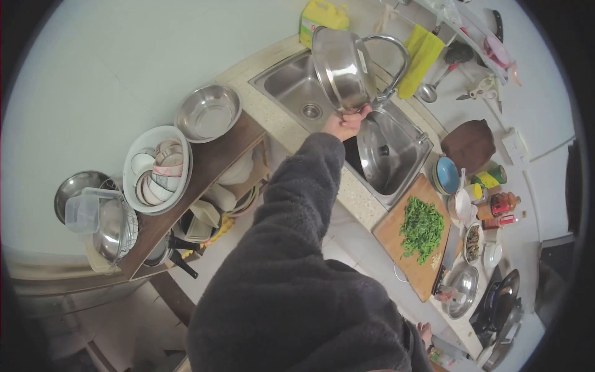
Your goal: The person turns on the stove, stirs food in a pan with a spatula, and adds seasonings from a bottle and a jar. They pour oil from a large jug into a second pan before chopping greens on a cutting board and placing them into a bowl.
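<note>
My left hand (348,123) is closed on the rim of a shiny metal basin (344,73), which is tipped on its side above the double sink (288,87). In the right-hand bowl of the sink lies a metal lid (374,158) with a black knob. The curved faucet (403,65) stands just behind the basin. Low on the right, beside my dark sleeve and body, my right hand (424,333) shows only in part; its fingers look slightly apart, with nothing visible in them.
A cutting board (396,239) with chopped greens (423,229) and a knife lies right of the sink, near bowls (447,175) and jars. On the left, a wooden shelf (204,170) holds a metal bowl (209,113) and a white basin (129,186) of dishes. A yellow jug (322,17) stands behind the sink.
</note>
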Tool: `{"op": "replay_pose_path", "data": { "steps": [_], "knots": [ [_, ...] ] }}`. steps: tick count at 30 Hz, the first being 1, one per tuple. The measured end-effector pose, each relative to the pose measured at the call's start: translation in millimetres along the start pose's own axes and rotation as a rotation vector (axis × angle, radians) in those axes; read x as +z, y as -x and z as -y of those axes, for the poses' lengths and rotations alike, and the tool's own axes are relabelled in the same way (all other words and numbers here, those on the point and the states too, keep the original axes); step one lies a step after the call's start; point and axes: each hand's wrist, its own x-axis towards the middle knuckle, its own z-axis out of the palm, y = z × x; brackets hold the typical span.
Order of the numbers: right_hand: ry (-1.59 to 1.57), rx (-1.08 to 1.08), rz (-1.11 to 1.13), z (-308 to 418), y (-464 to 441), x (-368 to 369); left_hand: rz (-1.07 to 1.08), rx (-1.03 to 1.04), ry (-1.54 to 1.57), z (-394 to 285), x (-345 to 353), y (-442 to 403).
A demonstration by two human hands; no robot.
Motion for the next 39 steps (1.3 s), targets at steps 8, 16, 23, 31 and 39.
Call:
{"op": "replay_pose_path", "data": {
  "steps": [8,16,23,31,39],
  "knots": [
    [-0.146,0.021,0.109,-87,-97,-30,0.556,-0.551,1.711,-136,-48,120],
    [0.034,-0.038,0.041,-78,-77,7,1.400,-0.379,2.459,-140,45,196],
    [0.192,-0.062,0.065,-49,-16,1,1.103,-0.349,2.054,7,90,192],
    [0.099,-0.035,0.115,-62,-42,-26,1.950,-1.821,2.906,-49,-51,153],
    [-0.072,-0.026,0.196,-89,-161,-70,2.564,-1.712,3.337,197,-79,89]
  ]
}}
